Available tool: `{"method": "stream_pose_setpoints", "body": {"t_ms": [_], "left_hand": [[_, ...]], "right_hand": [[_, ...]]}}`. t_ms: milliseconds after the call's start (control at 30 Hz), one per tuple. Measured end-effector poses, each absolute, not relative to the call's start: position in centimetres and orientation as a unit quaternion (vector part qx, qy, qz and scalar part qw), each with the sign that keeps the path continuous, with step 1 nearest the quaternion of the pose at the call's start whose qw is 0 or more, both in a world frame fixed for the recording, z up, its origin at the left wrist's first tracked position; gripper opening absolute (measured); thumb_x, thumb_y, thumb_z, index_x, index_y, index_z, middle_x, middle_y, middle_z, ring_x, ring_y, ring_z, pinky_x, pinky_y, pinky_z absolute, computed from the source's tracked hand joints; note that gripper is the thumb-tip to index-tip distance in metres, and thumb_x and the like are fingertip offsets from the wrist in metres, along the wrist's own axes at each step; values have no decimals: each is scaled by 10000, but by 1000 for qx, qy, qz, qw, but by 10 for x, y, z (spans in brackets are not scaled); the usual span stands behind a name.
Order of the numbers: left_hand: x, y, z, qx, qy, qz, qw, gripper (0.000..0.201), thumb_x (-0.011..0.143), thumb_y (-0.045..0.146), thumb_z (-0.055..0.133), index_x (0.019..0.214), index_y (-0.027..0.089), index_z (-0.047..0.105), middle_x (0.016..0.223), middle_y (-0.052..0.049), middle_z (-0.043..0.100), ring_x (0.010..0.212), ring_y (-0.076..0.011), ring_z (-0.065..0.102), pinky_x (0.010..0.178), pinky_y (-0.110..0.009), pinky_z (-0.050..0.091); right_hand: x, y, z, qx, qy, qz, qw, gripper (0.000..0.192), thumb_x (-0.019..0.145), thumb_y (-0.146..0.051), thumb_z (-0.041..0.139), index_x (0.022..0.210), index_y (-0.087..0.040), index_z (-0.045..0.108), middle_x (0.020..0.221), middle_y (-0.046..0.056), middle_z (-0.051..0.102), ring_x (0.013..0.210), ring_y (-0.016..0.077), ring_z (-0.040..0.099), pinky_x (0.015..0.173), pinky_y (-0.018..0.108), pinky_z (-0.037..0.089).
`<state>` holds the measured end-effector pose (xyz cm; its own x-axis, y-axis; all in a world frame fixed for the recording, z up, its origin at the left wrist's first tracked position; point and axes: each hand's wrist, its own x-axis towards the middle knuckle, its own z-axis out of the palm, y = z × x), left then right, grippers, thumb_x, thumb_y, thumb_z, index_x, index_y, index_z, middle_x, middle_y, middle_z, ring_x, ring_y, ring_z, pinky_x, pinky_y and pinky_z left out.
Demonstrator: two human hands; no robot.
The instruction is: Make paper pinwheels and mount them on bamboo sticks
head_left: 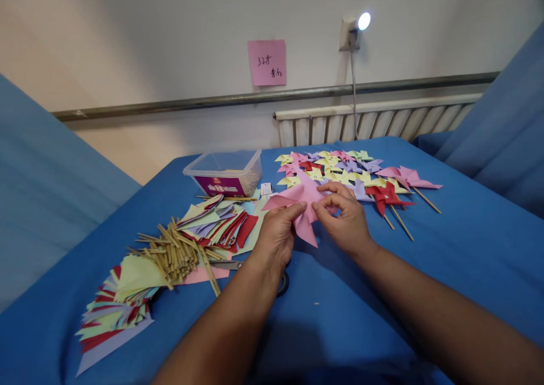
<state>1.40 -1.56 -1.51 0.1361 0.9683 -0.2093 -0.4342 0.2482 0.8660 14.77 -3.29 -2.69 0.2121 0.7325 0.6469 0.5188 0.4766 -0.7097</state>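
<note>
Between my two hands, above the blue cloth, is a pink paper pinwheel (pixel 306 226) with folded, pointed blades. My left hand (pixel 278 226) grips it from the left, thumb lying near its centre. From the right, my right hand (pixel 344 218) pinches the pinwheel close to the middle, thumb and forefinger together. Whether a stick or pin is behind the paper is hidden. Under my left forearm lies a pair of scissors (pixel 227 265), partly covered. Finished pinwheels (pixel 340 166) in several colours lie in rows just beyond my right hand.
Left of my hands lie a pile of thin sticks (pixel 172 254), cut coloured papers (pixel 223 223) and a fanned paper stack (pixel 114 311). A clear plastic box (pixel 223 172) stands behind them. Pinwheels on sticks, one red (pixel 386 197), lie right. A wall rail (pixel 212 101) runs behind.
</note>
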Motion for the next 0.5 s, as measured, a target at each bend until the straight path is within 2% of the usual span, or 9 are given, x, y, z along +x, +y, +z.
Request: {"method": "stream_pose_setpoints", "body": {"t_ms": [133,367,433,500], "left_hand": [[13,-15,-17,338,399,517,677,228,577,237,816,577,182,594,612,-9,624,607,-144,585,613,-265,458],[14,-18,-10,334,429,511,665,191,581,218,786,569,163,604,575,-18,612,528,-128,556,566,-257,427],[14,-19,-6,332,440,507,662,180,572,211,780,564,160,607,551,-20,609,504,-128,549,554,-262,424],[11,-18,-2,342,443,494,666,157,561,206,777,582,154,630,559,-36,628,499,-135,558,551,-268,430]], "right_hand": [[148,-33,-28,-503,-623,89,593,128,760,-230,639,632,-236,627,1020,54,659,1087,254,544,912,434,434],[147,-33,-28,-501,-626,104,588,144,749,-236,651,611,-232,610,1005,46,659,1018,244,573,907,435,431],[149,-33,-26,-488,-621,122,601,109,742,-256,676,653,-232,618,1028,46,655,1025,243,577,942,450,415],[152,-30,-23,-479,-584,163,635,111,722,-290,716,784,-237,641,1086,53,644,1071,246,567,984,461,396]]}}
